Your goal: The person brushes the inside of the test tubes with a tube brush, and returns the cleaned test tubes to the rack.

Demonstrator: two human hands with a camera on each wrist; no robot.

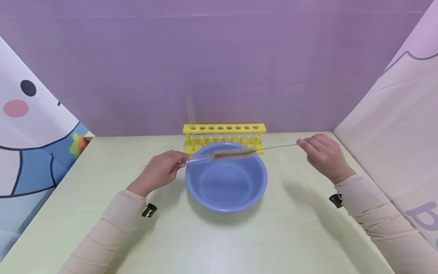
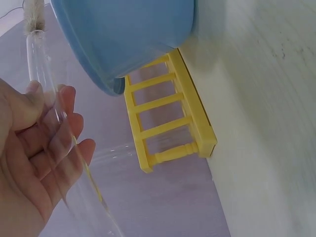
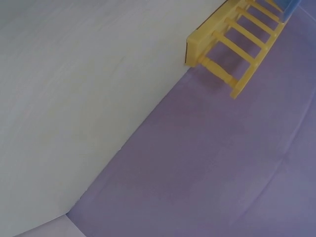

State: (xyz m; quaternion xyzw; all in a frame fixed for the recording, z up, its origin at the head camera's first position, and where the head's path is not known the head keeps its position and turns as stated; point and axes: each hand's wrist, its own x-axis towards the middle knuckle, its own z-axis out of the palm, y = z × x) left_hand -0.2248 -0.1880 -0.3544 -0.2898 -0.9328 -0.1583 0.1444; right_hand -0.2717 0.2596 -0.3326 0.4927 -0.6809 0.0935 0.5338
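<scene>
My left hand point(image 1: 159, 170) grips a clear glass test tube point(image 2: 37, 57), held nearly level above the left rim of a blue basin point(image 1: 226, 184). In the left wrist view the thumb and fingers curl round the tube. A test tube brush point(image 1: 236, 153) with tan bristles lies in line with the tube, its bristle tip at the tube's mouth; whether the tip is inside cannot be told. The thin wire handle of the brush runs right to my right hand point(image 1: 321, 154), which pinches its end. The right wrist view does not show that hand.
Behind the basin stands a yellow test tube rack point(image 1: 224, 128), partly hidden by it. Another clear test tube point(image 1: 190, 110) stands upright in the rack's leftmost hole. A purple backdrop point(image 1: 219, 68) rises behind the pale table point(image 1: 219, 247), with printed cloths on both sides.
</scene>
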